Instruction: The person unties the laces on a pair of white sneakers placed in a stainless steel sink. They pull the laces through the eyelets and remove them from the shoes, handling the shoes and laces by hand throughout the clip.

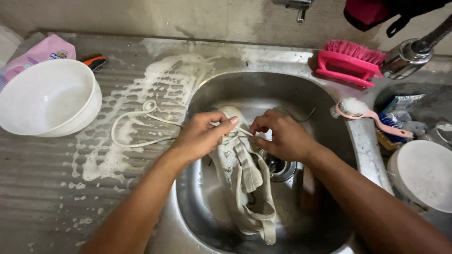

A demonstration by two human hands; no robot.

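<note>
A pale shoe [245, 188] is seen lying in the steel sink [329, 113], heel nearest, toe under the hands. The left hand [200, 136] is closed, thumb and forefinger pinched on the white lace [136, 115], which trails left over the foamy drainboard [47, 188]. The right hand [280, 136] is curled, fingertips pinched on the lace at the eyelets. Farther off, a white bowl [47, 99] and pink brush [348, 61] are noted.
</note>
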